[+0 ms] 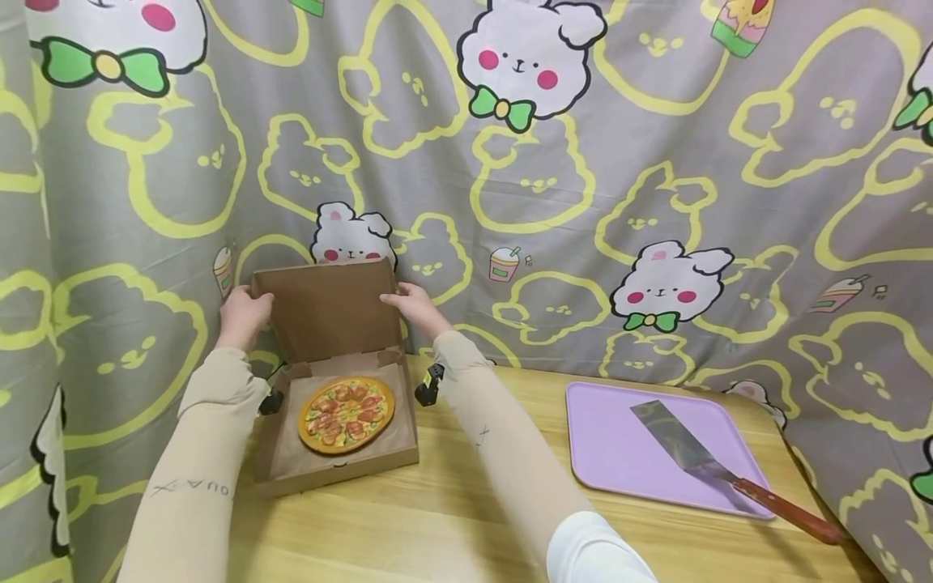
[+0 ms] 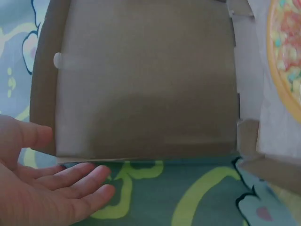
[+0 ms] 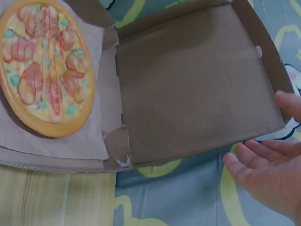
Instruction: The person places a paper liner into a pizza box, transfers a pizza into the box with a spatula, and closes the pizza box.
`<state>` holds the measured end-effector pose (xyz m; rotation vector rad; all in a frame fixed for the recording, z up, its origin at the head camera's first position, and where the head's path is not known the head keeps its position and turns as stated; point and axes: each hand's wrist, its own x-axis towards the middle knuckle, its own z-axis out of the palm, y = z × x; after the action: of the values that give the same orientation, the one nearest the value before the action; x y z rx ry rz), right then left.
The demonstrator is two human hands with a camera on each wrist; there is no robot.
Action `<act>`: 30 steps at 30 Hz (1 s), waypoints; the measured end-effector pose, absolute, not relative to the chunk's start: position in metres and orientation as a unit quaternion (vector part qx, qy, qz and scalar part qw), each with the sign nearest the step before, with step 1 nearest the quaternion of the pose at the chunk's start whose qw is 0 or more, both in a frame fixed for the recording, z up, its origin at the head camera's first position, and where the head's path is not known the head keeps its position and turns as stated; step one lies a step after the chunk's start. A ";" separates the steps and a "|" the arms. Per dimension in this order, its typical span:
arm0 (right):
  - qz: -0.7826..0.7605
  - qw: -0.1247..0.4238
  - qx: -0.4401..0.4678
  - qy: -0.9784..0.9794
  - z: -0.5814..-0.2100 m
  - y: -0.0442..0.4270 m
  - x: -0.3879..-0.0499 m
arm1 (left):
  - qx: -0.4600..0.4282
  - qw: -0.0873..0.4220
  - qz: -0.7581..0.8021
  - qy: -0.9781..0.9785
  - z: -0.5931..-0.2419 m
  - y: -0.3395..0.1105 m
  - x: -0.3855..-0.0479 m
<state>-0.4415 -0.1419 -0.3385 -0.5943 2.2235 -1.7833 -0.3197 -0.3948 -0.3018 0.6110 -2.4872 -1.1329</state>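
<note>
A cardboard pizza box [image 1: 342, 470] stands on the table with its lid [image 1: 335, 312] raised against the curtain. Inside, on brown paper, lies a pizza [image 1: 346, 414] with a smooth orange rim, toy-like in look. My left hand [image 1: 246, 314] is at the lid's upper left corner, its thumb [image 2: 37, 135] touching the front flap and its fingers spread along the side. At the opposite corner is my right hand [image 1: 417, 306], thumb [image 3: 288, 103] by the flap edge, fingers fairly straight beside the lid. Neither hand visibly grips the cardboard.
To the right, a purple tray [image 1: 605, 445] lies on the wooden table [image 1: 466, 502]. A spatula [image 1: 681, 441] with a metal blade and wooden handle rests across it, the handle sticking out past the tray's rim. A patterned curtain [image 1: 539, 194] hangs close behind the box.
</note>
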 end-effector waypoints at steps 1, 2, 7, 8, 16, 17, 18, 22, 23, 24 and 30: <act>-0.607 0.111 -0.200 0.761 -0.337 -0.142 -0.440 | 0.212 0.174 -0.381 -0.883 -0.302 -0.396 -0.319; -0.606 0.108 -0.197 0.763 -0.337 -0.143 -0.440 | 0.208 0.180 -0.366 -0.889 -0.302 -0.397 -0.318; -0.613 0.121 -0.185 0.758 -0.333 -0.143 -0.438 | 0.209 0.218 -0.297 -0.906 -0.304 -0.399 -0.321; -0.617 0.129 -0.184 0.754 -0.333 -0.143 -0.439 | 0.214 0.225 -0.290 -0.905 -0.305 -0.399 -0.323; -0.623 0.174 -0.190 0.738 -0.331 -0.141 -0.444 | 0.244 0.278 -0.252 -0.894 -0.306 -0.402 -0.333; -0.625 0.176 -0.192 0.736 -0.331 -0.141 -0.445 | 0.246 0.286 -0.252 -0.891 -0.306 -0.402 -0.335; -0.626 0.178 -0.193 0.734 -0.331 -0.140 -0.445 | 0.246 0.292 -0.249 -0.890 -0.305 -0.402 -0.336; -0.634 0.183 -0.194 0.726 -0.329 -0.139 -0.446 | 0.242 0.303 -0.246 -0.888 -0.301 -0.404 -0.340; -0.636 0.185 -0.194 0.723 -0.328 -0.138 -0.445 | 0.241 0.303 -0.245 -0.889 -0.300 -0.404 -0.340; -0.637 0.186 -0.197 0.722 -0.327 -0.138 -0.445 | 0.241 0.303 -0.244 -0.889 -0.298 -0.405 -0.341; -0.629 0.185 -0.210 0.725 -0.321 -0.139 -0.439 | 0.241 0.302 -0.248 -0.888 -0.293 -0.407 -0.338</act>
<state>-0.4393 -0.1387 -0.3214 -0.5925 2.0436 -1.7718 -0.3378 -0.4067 -0.2931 0.6387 -2.3547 -0.6581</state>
